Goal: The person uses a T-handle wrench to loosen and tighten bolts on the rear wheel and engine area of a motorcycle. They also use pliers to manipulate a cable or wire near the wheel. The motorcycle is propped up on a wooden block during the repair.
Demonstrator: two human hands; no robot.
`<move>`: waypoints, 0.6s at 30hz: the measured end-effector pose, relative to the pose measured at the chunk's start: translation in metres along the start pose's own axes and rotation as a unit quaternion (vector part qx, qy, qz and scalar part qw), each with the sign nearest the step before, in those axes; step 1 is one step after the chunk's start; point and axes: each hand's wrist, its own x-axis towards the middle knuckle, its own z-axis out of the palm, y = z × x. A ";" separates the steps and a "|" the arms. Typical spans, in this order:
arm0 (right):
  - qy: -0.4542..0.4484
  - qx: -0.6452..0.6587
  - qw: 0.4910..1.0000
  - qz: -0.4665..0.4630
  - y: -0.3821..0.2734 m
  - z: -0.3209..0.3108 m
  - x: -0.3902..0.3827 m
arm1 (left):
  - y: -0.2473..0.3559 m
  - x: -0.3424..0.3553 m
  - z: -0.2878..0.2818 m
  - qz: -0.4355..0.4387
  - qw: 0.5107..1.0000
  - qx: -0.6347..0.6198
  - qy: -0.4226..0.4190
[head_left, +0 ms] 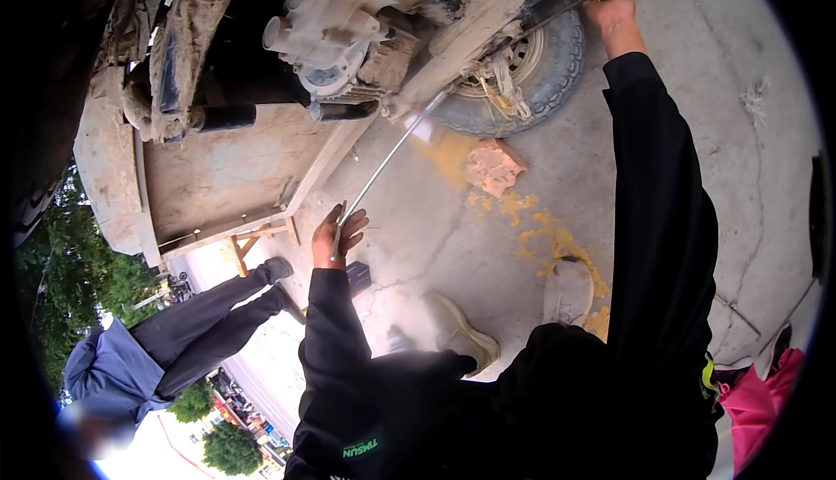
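Observation:
A long, thin metal rod [383, 169] slants up from my left hand [334, 238] to the underside of a dirty vehicle frame beam [475, 38]. The rod's lower end lies across my palm, with the thumb and fingers partly curled about it. Its upper end meets the beam beside a wheel with a black tyre [557, 71]. At the upper right, my right hand [611, 8] is closed by the far end of the beam. A thin yellowish strip and a dark bar show at its fingers; what exactly it grips cannot be made out.
A muddy engine casing [335, 27] hangs left of the beam, near a rusty metal panel [231, 154]. A broken brick [495, 167] and yellow stains lie on the concrete. A small dark box [358, 278] sits by my left wrist. Another person [187, 332] stands at left; pink clothing [762, 406] shows at right.

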 end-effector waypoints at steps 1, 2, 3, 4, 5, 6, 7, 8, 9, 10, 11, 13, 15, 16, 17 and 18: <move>0.009 0.002 1.000 0.008 0.002 0.003 -0.001 | -0.004 -0.008 0.000 0.056 0.998 0.039 0.014; 0.019 0.003 1.000 0.015 0.002 0.007 0.000 | -0.021 -0.005 -0.013 0.116 0.991 0.012 -0.063; 0.028 0.004 0.999 0.017 -0.001 0.010 0.001 | -0.022 -0.006 -0.008 0.162 0.980 0.002 -0.114; 0.037 -0.002 0.999 0.016 -0.004 0.011 0.000 | -0.025 -0.010 -0.001 0.173 0.981 0.064 -0.065; 0.045 -0.008 0.999 0.013 -0.007 0.012 -0.001 | -0.028 -0.013 0.007 0.184 0.975 0.125 -0.016; 0.054 -0.011 0.998 0.017 -0.005 0.011 -0.002 | -0.026 -0.012 0.010 0.210 0.960 0.187 -0.014; 0.080 -0.017 0.997 0.003 -0.004 0.011 -0.004 | -0.026 -0.008 0.017 0.229 0.942 0.242 0.031; 0.105 -0.024 0.994 -0.010 -0.005 0.010 -0.005 | -0.032 -0.002 0.003 0.275 0.885 0.372 0.052; 0.131 -0.035 0.991 -0.024 -0.004 0.009 -0.006 | -0.035 0.000 -0.002 0.312 0.810 0.491 0.073; 0.117 -0.027 0.992 -0.025 -0.002 0.009 -0.008 | -0.041 0.002 0.000 0.375 0.763 0.511 0.123; 0.103 -0.019 0.994 -0.026 0.001 0.008 -0.009 | -0.044 0.003 -0.003 0.327 0.831 0.437 0.110; 0.095 -0.011 0.995 -0.031 0.010 0.008 -0.012 | -0.046 0.002 -0.009 0.218 0.934 0.272 0.083; 0.108 -0.013 0.993 -0.037 0.026 0.014 -0.014 | -0.038 -0.003 -0.014 0.195 0.948 0.232 0.096; 0.087 -0.005 0.995 -0.045 0.012 0.003 0.002 | -0.016 -0.003 -0.003 0.162 0.962 0.202 0.083; 0.075 -0.001 0.995 -0.066 -0.021 -0.029 0.038 | 0.002 0.012 0.013 0.122 0.976 0.174 0.054; 0.055 0.004 0.996 -0.067 -0.033 -0.046 0.060 | 0.006 0.025 0.020 0.101 0.993 0.033 0.053</move>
